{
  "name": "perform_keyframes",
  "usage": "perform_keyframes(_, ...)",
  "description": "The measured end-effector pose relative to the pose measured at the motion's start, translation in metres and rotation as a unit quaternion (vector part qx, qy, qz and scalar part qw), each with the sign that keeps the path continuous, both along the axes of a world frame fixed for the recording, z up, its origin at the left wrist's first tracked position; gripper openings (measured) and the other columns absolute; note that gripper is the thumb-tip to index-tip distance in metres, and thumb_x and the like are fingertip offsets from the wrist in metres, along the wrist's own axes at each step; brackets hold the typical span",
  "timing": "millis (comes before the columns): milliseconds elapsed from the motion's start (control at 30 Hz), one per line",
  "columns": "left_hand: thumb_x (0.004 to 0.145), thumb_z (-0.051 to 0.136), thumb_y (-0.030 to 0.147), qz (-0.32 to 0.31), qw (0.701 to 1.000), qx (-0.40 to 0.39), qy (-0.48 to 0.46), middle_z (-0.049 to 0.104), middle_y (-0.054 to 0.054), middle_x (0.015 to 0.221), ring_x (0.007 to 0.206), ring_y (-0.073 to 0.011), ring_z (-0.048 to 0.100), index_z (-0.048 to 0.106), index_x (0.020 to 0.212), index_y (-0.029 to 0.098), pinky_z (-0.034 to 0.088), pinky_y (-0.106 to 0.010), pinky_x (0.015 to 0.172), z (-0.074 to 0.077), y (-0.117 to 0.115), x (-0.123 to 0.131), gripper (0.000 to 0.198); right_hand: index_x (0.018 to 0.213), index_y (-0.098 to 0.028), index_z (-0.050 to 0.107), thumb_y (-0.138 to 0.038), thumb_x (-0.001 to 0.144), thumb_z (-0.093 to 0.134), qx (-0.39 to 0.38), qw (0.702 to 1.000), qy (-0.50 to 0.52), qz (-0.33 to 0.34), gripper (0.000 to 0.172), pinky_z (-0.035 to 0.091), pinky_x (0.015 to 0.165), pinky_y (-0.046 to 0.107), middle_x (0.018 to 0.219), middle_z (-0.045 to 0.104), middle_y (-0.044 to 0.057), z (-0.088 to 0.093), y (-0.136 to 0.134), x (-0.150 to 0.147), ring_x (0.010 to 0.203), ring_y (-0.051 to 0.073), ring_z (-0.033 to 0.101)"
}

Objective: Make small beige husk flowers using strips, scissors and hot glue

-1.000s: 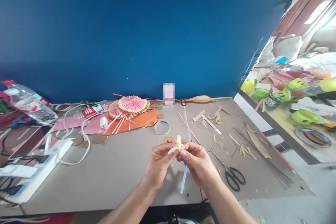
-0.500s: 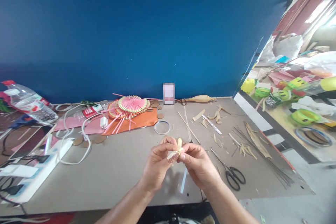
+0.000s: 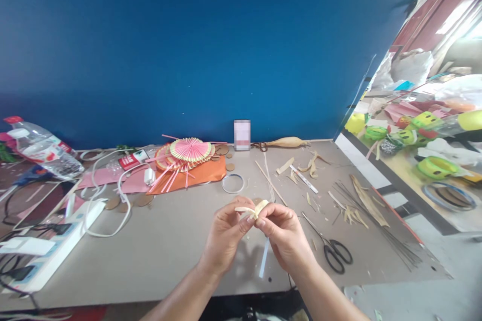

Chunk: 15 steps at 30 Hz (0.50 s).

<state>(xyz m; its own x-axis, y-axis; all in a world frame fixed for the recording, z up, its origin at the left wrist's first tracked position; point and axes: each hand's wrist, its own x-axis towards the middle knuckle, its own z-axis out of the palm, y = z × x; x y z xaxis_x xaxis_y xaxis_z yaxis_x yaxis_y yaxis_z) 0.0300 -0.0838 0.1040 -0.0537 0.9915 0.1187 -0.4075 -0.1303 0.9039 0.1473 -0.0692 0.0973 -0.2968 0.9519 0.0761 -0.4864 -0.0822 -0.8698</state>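
Note:
My left hand (image 3: 226,233) and my right hand (image 3: 284,235) meet above the middle of the grey table (image 3: 169,246). Both pinch a small pale yellow leaf strip piece (image 3: 251,209), folded into loops, between thumbs and fingertips. A thin white stick (image 3: 264,258) hangs down from the piece below my hands. Black-handled scissors (image 3: 331,250) lie on the table just right of my right hand.
Pink pleated paper fans (image 3: 186,153) on orange paper, a wire ring (image 3: 232,183), dry leaf strips and thin dark sticks (image 3: 372,215) lie behind and right. A power strip (image 3: 48,246), white cables and a plastic bottle (image 3: 43,148) sit left. A blue wall stands behind.
The folded strip has turned in my fingers: its upright loop now lies flatter, spread sideways to the left. My hands stay in the same place.

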Motion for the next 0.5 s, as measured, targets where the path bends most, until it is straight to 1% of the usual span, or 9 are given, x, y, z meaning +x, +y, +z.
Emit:
perform_keyframes(67,0.068,0.067,0.022,0.028,0.999,0.013,0.007,0.057,-0.001,0.071,0.076,-0.0136,0.052,0.069,0.067,0.021,0.041,-0.027,0.076,-0.0023,-0.0017,0.0017,0.003,0.063,-0.019,0.062,-0.027,0.068,0.068,0.031,0.998,-0.045,-0.041,0.012,0.041,0.065,0.027,0.064,0.055,0.000,-0.0015,0.0000,-0.0007,0.064,0.013,0.050)
perform_keyframes(167,0.069,0.066,0.022,0.055,0.998,0.024,0.011,0.060,-0.002,0.073,0.077,-0.0143,0.053,0.071,0.072,0.022,0.041,-0.028,0.077,-0.0066,-0.0043,0.0037,0.006,0.065,-0.019,0.060,-0.027,0.073,0.063,0.093,0.982,-0.124,-0.107,0.012,0.041,0.067,0.029,0.066,0.056,0.001,-0.0034,0.0001,-0.0015,0.067,0.015,0.052)
perform_keyframes(300,0.068,0.067,0.022,0.064,0.998,0.006,0.017,0.062,-0.002,0.075,0.075,-0.0144,0.054,0.071,0.072,0.021,0.042,-0.027,0.074,-0.0094,-0.0047,0.0049,0.006,0.068,-0.021,0.058,-0.025,0.075,0.060,0.166,0.950,-0.204,-0.167,0.009,0.041,0.066,0.029,0.067,0.057,0.001,-0.0060,-0.0002,-0.0019,0.067,0.015,0.053)
perform_keyframes(400,0.065,0.069,0.022,0.074,0.997,-0.018,0.016,0.060,-0.002,0.071,0.071,-0.0138,0.053,0.069,0.066,0.018,0.041,-0.026,0.071,-0.0088,-0.0031,0.0053,0.004,0.067,-0.021,0.055,-0.021,0.075,0.060,0.209,0.922,-0.257,-0.200,0.009,0.040,0.063,0.029,0.066,0.056,0.000,-0.0081,-0.0008,-0.0022,0.064,0.015,0.052)
perform_keyframes(500,0.065,0.069,0.023,0.076,0.996,-0.036,0.023,0.056,0.000,0.065,0.067,-0.0121,0.049,0.065,0.059,0.016,0.039,-0.024,0.068,-0.0080,-0.0020,0.0053,0.009,0.067,-0.022,0.055,-0.018,0.075,0.058,0.253,0.893,-0.297,-0.222,0.010,0.040,0.062,0.029,0.065,0.055,0.000,-0.0082,-0.0018,-0.0031,0.064,0.015,0.052)
